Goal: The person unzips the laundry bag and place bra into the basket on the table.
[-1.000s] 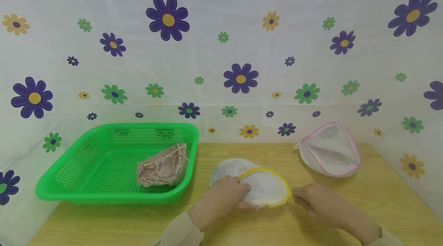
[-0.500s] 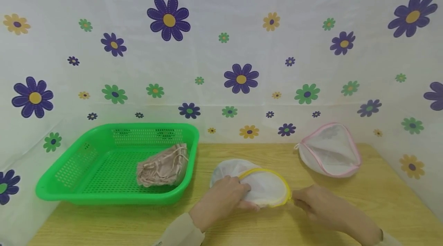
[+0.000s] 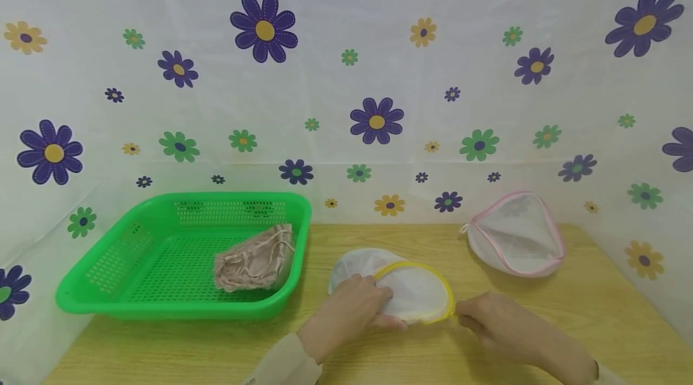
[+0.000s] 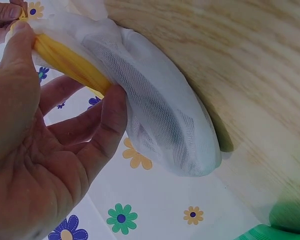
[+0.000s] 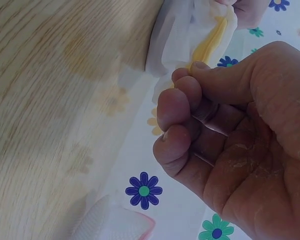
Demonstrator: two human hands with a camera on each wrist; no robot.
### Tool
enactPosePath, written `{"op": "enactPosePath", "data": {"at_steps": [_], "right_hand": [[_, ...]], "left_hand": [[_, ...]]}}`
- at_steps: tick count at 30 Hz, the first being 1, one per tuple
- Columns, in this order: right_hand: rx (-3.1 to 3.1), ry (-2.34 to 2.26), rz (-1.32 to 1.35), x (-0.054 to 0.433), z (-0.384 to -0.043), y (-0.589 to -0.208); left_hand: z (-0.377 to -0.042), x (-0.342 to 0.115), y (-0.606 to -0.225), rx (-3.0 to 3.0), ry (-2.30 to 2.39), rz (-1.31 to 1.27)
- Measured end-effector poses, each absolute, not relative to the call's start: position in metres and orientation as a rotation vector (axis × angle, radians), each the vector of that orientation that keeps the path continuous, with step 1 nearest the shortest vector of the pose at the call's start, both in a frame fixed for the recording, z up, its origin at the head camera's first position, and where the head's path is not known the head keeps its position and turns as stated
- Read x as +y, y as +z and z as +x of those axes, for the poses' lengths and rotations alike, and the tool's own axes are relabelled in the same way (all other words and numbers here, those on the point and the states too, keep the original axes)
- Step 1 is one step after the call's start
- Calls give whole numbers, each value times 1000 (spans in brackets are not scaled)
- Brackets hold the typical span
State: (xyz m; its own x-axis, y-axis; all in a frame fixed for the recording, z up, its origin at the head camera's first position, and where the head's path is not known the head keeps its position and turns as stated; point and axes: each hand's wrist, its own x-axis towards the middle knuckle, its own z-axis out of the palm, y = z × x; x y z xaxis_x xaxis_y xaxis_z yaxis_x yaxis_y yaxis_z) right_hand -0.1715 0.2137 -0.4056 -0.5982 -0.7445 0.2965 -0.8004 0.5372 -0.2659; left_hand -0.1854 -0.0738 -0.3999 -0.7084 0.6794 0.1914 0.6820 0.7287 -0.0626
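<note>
A white mesh laundry bag [image 3: 414, 292] with a yellow zipper edge lies at the middle of the table. My left hand [image 3: 352, 310] holds its left part; in the left wrist view the thumb and fingers grip the yellow zipper band [image 4: 70, 60], and something darker shows faintly through the mesh [image 4: 160, 115]. At the bag's right end, my right hand [image 3: 500, 322] pinches the zipper end between thumb and curled forefinger. The right wrist view shows the yellow band [image 5: 210, 42] running up to those fingertips [image 5: 200, 65], which hide the pull itself.
A green perforated basket [image 3: 189, 311] stands at the left, with a crumpled brownish-pink drawstring cloth [image 3: 260, 261] inside. At the back right sits another white mesh bag [image 3: 514, 246] with pink edging. A flower-print sheet [image 3: 325, 84] hangs behind the wooden table [image 3: 379, 361].
The right hand's fingertips and the zipper end have shifted very slightly toward the front of the table. The left hand keeps its hold in the same place.
</note>
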Motion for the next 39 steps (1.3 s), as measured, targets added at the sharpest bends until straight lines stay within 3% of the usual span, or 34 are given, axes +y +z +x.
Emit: {"op": "enactPosePath", "data": {"at_steps": [20, 39], "right_hand": [[-2623, 593, 1389, 207, -166, -403], [-2925, 663, 1267, 175, -151, -394]], "left_hand": [[-187, -72, -399, -2776, -6, -1077], [-183, -68, -401, -2702, 121, -1047]]}}
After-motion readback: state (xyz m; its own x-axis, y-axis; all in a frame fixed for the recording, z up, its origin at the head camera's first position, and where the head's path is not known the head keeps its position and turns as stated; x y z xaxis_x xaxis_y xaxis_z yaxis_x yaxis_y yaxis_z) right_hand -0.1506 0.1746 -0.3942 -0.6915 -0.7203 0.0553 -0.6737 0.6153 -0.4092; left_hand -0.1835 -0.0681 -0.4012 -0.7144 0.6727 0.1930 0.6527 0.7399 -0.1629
